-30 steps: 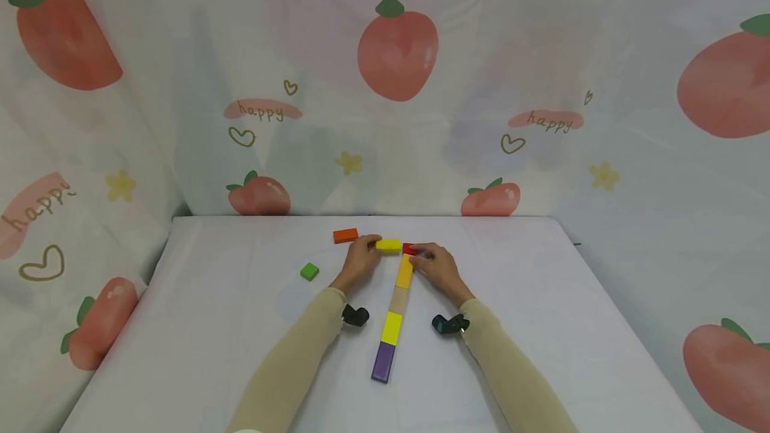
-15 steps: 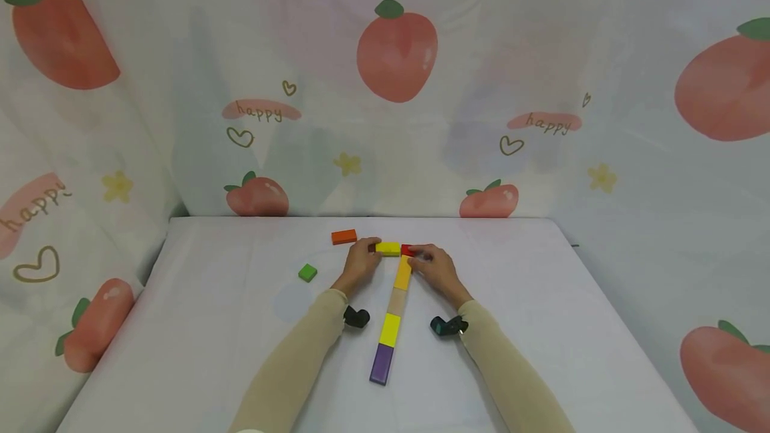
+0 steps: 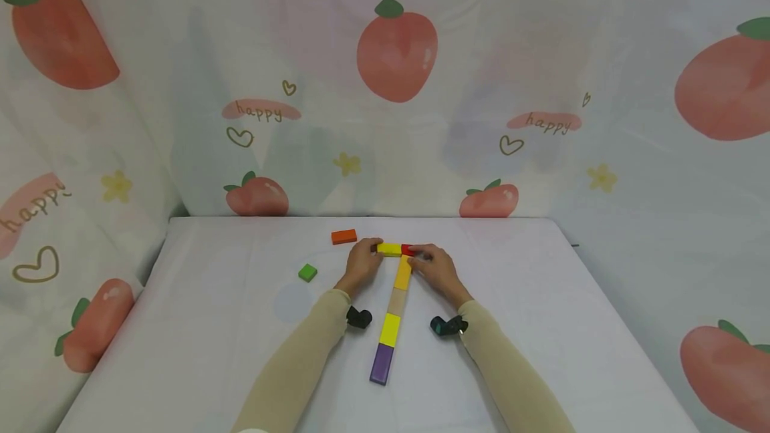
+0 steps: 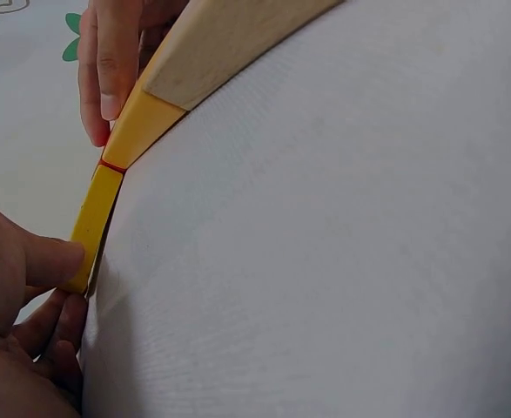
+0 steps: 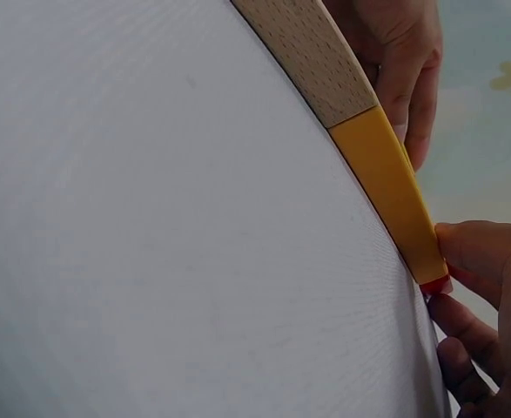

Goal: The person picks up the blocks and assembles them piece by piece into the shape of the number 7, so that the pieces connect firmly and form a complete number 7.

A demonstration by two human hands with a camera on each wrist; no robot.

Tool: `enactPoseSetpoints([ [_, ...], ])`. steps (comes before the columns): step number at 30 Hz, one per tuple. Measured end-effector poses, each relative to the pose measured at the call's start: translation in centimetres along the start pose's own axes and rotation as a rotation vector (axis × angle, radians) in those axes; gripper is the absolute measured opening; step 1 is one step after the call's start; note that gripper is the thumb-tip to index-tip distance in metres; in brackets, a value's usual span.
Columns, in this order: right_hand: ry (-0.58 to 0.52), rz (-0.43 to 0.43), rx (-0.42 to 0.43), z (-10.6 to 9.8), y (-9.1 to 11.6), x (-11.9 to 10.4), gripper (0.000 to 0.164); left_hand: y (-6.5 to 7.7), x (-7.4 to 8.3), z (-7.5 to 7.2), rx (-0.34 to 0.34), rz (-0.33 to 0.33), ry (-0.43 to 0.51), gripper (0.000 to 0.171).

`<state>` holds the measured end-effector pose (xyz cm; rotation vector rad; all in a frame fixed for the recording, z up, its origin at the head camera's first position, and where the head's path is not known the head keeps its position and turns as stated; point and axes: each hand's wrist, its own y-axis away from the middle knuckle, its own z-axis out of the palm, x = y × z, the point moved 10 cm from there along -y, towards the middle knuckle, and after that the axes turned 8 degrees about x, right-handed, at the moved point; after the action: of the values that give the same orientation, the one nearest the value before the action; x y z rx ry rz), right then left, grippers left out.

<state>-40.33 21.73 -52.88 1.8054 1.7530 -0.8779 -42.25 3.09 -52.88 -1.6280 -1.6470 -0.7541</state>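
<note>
My left hand (image 3: 363, 264) pinches the left end of a yellow block (image 3: 389, 250) between thumb and fingers. That block's right end meets a small red block (image 3: 406, 250), partly hidden by my right hand (image 3: 438, 268). The right fingers hold the red block; the right thumb (image 5: 468, 244) lies against the side of an amber block (image 3: 403, 272). From the amber block a row runs toward me: a bare wood block (image 3: 397, 301), a second yellow block (image 3: 390, 331) and a purple block (image 3: 381, 363), laid end to end.
An orange block (image 3: 344, 237) lies behind and left of my left hand. A small green block (image 3: 307, 272) sits farther left. All lie on a white-covered table (image 3: 511, 366), with a fruit-print curtain (image 3: 397, 152) behind its far edge.
The left hand has shifted slightly right, sliding the yellow block against the red one. My right hand has stayed at the red block.
</note>
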Motion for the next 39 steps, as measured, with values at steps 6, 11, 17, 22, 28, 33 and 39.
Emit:
enactPoseSetpoints([
  [6,0.005,-0.013,-0.001,0.0,0.04,-0.17,0.037,-0.03,-0.08,0.03,0.008,-0.001,-0.007,0.038],
  [11,0.01,-0.011,-0.002,0.04,0.05,-0.2,0.038,0.08,0.07,-0.09,0.017,0.012,-0.019,0.038],
  [17,0.014,0.007,0.004,0.01,0.1,-0.02,0.037,0.37,0.48,-0.36,0.024,0.043,-0.015,0.037],
  [22,0.017,0.002,0.008,-0.06,0.17,-0.1,0.038,0.49,0.49,-0.42,0.035,0.052,-0.015,0.036],
  [28,0.02,-0.019,0.004,0.06,0.16,-0.22,0.038,0.48,0.49,-0.56,0.056,0.055,-0.002,0.035],
  [33,0.011,-0.01,0.004,0.05,0.12,-0.16,0.037,0.53,0.61,-0.77,0.07,0.062,0.007,0.034],
  [39,0.013,-0.02,0.008,0.02,0.02,-0.26,0.037,0.54,0.59,-0.86,0.066,0.056,0.009,0.034],
])
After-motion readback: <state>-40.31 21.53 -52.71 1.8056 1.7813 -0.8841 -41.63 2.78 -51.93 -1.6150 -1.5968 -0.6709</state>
